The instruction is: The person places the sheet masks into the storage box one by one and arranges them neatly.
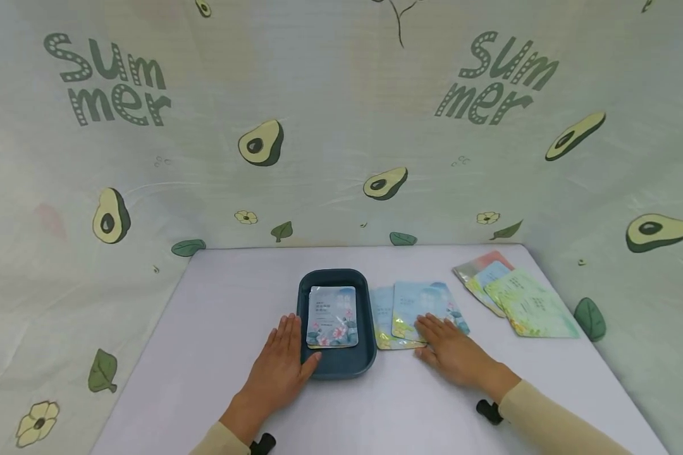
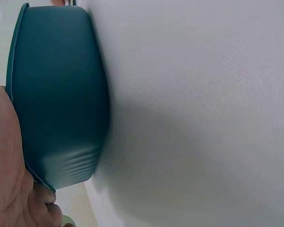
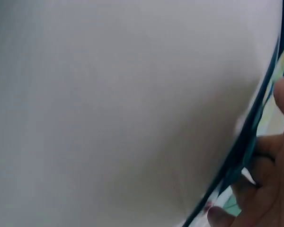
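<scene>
A dark teal tray (image 1: 341, 373) stands near the middle of the table, with a blue flowered sachet (image 1: 332, 319) lying face up inside it. My left hand (image 1: 279, 363) rests along the tray's left rim, fingers straight and thumb near the front corner. The left wrist view shows that hand against the rim of the tray (image 2: 61, 85). To the tray's right, a light blue sachet (image 1: 418, 303) overlaps another blue sachet (image 1: 382, 309). My right hand (image 1: 455, 354) lies at the upper sachet's front edge, fingers extended over it. Its fingers partly hide the sachets.
Farther right on the white table (image 1: 233, 303) lies a fanned group of sachets, with a green sachet (image 1: 537, 309) over a blue one and a reddish-grey sachet (image 1: 478, 265) behind. A printed cloth backdrop (image 1: 319, 82) rises behind the table.
</scene>
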`<state>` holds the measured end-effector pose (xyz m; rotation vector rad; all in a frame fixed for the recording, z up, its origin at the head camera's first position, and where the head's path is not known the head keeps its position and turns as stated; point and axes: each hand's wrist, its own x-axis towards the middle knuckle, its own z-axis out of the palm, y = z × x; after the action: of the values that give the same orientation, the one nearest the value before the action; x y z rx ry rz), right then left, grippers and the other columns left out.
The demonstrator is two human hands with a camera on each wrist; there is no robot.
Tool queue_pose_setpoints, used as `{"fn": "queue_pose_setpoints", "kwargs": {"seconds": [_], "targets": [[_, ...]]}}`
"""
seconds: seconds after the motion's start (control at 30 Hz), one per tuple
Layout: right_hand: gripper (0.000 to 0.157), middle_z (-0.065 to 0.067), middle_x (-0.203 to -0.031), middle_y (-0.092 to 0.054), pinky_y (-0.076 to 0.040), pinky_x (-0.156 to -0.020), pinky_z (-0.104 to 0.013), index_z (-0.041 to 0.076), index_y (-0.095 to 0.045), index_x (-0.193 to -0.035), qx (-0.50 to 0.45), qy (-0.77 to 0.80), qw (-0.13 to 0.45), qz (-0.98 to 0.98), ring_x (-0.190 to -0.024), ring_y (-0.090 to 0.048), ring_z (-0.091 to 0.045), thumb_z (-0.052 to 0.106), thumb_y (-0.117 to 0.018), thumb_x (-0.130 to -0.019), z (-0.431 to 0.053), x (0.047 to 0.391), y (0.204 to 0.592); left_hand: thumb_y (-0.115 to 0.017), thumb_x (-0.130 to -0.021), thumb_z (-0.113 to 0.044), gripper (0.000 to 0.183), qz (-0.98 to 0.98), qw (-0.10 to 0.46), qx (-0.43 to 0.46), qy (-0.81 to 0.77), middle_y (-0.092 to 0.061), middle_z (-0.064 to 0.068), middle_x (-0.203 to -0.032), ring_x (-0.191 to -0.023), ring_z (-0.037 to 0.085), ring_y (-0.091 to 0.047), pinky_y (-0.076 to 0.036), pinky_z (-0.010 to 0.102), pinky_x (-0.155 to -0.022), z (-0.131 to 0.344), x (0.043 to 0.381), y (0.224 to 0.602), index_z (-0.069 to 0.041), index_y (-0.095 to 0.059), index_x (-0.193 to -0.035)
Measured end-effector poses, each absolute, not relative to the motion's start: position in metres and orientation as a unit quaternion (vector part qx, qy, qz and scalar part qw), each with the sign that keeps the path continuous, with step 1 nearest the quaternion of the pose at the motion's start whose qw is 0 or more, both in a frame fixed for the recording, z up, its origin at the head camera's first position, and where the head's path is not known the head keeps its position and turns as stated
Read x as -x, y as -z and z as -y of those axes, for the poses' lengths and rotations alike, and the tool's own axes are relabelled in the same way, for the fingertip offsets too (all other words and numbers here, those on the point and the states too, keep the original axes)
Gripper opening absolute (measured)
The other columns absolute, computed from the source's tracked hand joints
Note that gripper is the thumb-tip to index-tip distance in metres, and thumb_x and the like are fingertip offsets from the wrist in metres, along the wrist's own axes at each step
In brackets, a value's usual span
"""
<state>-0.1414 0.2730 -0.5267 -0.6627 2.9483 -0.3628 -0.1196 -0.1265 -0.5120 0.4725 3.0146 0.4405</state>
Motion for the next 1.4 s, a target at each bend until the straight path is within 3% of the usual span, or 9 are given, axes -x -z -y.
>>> {"fn": "queue_pose_setpoints", "kwargs": {"seconds": [0.17, 0.27, 0.43, 0.57, 0.97, 1.4], "targets": [[0.066, -0.022, -0.155, -0.053, -0.039, -0.118, -0.065, -0.001, -0.052, -0.152, 0.205, 0.120, -0.003, -0.971, -0.144, -0.048, -0.045, 0.046, -0.062, -0.106, -0.283, 0.171, 0.520, -0.045, -0.109, -0.059, 0.089, -0.978, 0.025, -0.150, -0.141, -0.019, 0.024, -0.174, -0.163, 0.039, -0.015, -0.024, 0.058, -0.129, 0.129, 0.120, 0.511, 0.004, -0.018, -0.167], [0.079, -0.026, -0.146, -0.055, -0.043, -0.112, -0.065, -0.003, -0.051, -0.150, 0.166, 0.104, -0.030, -0.980, -0.134, -0.052, -0.047, 0.054, -0.070, -0.099, -0.290, 0.193, 0.518, -0.046, -0.109, -0.059, 0.089, -0.978, 0.024, -0.148, -0.144, -0.020, 0.024, -0.174, -0.163, 0.039, -0.016, -0.024, 0.058, -0.129, 0.128, 0.120, 0.511, 0.003, -0.018, -0.167], [0.108, -0.030, -0.141, -0.054, -0.044, -0.107, -0.067, -0.003, -0.047, -0.153, 0.129, 0.078, -0.002, -0.989, -0.126, -0.050, -0.049, 0.076, -0.072, -0.084, -0.297, 0.217, 0.522, -0.048, -0.109, -0.058, 0.090, -0.976, 0.032, -0.151, -0.151, -0.019, 0.024, -0.174, -0.163, 0.039, -0.016, -0.024, 0.058, -0.129, 0.125, 0.120, 0.511, 0.004, -0.018, -0.167], [0.117, -0.030, -0.147, -0.050, -0.043, -0.105, -0.072, -0.002, -0.049, -0.153, 0.120, 0.070, 0.024, -0.990, -0.129, -0.047, -0.052, 0.084, -0.071, -0.078, -0.299, 0.225, 0.523, -0.046, -0.109, -0.059, 0.090, -0.977, 0.037, -0.150, -0.145, -0.018, 0.022, -0.175, -0.164, 0.038, -0.014, -0.023, 0.057, -0.130, 0.123, 0.121, 0.511, 0.002, -0.016, -0.167], [0.111, -0.026, -0.153, -0.044, -0.036, -0.111, -0.076, -0.001, -0.050, -0.145, 0.134, 0.102, -0.026, -0.985, -0.138, -0.042, -0.052, 0.070, -0.089, -0.069, -0.285, 0.222, 0.515, -0.044, -0.109, -0.060, 0.090, -0.978, 0.040, -0.144, -0.143, -0.017, 0.022, -0.175, -0.164, 0.037, -0.013, -0.023, 0.056, -0.130, 0.124, 0.120, 0.509, 0.002, -0.015, -0.168], [0.081, -0.025, -0.149, -0.040, -0.044, -0.104, -0.068, 0.004, -0.052, -0.131, 0.168, 0.087, -0.191, -0.963, -0.137, -0.040, -0.049, 0.032, -0.100, -0.072, -0.257, 0.196, 0.516, -0.046, -0.109, -0.058, 0.089, -0.977, 0.041, -0.139, -0.155, -0.018, 0.022, -0.175, -0.164, 0.038, -0.015, -0.023, 0.057, -0.130, 0.125, 0.118, 0.509, 0.002, -0.017, -0.167]]}}
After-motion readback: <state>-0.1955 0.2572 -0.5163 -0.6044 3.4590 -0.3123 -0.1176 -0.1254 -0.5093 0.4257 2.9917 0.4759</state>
